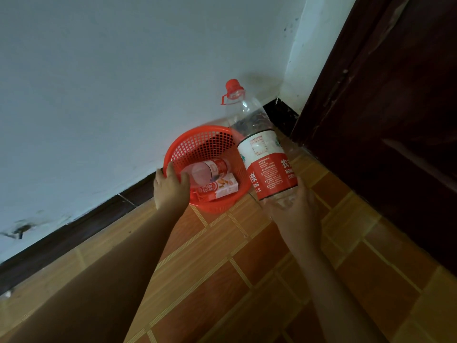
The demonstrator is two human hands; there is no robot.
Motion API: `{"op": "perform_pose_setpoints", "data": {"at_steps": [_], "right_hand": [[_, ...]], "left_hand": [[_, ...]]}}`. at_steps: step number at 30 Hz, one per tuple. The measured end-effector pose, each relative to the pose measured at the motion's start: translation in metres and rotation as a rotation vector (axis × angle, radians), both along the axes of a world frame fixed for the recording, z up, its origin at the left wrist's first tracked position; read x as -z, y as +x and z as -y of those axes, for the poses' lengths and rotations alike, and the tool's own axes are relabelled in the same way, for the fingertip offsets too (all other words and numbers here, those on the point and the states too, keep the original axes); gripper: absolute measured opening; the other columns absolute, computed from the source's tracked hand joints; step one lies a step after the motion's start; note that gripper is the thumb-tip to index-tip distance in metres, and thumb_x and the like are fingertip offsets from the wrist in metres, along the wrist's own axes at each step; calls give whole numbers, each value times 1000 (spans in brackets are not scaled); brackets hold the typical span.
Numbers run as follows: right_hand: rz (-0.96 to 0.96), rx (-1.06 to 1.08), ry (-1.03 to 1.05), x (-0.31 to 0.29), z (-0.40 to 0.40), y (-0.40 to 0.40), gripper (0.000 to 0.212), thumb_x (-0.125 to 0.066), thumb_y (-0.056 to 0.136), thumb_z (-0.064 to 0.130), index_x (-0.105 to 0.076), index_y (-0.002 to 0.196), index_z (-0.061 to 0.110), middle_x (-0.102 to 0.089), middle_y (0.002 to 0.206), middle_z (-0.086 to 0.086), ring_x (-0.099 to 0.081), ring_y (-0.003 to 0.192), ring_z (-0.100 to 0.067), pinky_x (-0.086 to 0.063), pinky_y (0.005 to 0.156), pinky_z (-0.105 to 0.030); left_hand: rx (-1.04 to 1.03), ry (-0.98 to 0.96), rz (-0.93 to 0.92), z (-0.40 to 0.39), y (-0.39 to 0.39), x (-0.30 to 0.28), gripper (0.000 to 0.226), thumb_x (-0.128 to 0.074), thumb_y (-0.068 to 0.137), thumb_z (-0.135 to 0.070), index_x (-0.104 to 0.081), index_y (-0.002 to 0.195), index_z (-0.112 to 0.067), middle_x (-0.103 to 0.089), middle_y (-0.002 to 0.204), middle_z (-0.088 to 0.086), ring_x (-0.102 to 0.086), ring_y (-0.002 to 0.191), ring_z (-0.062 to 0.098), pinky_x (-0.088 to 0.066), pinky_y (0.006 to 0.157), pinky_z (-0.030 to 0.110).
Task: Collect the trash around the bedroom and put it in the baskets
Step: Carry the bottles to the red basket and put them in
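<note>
A red plastic mesh basket [197, 144] sits on the tiled floor against the wall. My left hand [170, 186] grips its near-left rim. Inside it lie a small clear bottle [207, 169] with a red-and-white label and a red-and-white carton [217, 188]. My right hand [294, 206] holds the base of a large empty clear bottle [262, 149] with a red cap and a red-and-white label. That bottle is tilted, cap away from me, just right of the basket and overlapping its right rim.
A white wall [123, 82] with a dark skirting board [74, 231] runs along the left. A dark brown wooden door [383, 107] stands at the right, forming a corner behind the basket. Orange and tan floor tiles [222, 280] fill the foreground.
</note>
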State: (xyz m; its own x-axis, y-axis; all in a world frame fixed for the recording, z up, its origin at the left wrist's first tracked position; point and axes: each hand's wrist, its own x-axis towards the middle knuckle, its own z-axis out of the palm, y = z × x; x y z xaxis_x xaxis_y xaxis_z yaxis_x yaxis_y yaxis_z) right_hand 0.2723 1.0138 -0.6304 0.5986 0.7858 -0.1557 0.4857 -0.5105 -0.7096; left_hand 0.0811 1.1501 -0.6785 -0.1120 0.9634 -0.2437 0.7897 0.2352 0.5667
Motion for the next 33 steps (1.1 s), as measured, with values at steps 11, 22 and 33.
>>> {"op": "perform_pose_setpoints", "data": {"at_steps": [11,22,33], "right_hand": [[162,-134,-54,-25,-12,11,90,-73,71,38,-20,142,22,-32,145,-8,-27,134,-27,-37,104,-52],[214,-191,-105,-30,-10,17,92,-73,71,41,-19,142,24,-32,145,-7,-29,133,-27,-39,103,-50],[12,-156,-20,-26,-13,18,90,-78,64,37,-26,137,30,-39,138,-5,-42,124,-27,-47,94,-53]], "left_hand": [[-33,-74,238,7,-3,-12,57,-58,87,-21,-34,138,-13,-38,130,17,-51,87,21,-49,73,31],[-189,-63,225,-3,-7,-13,48,-58,87,-29,-40,126,-9,-60,114,13,-66,88,35,-57,76,51],[-178,-125,209,1,-8,-7,27,-49,93,-16,-47,117,-4,-62,89,15,-61,58,24,-48,47,30]]}}
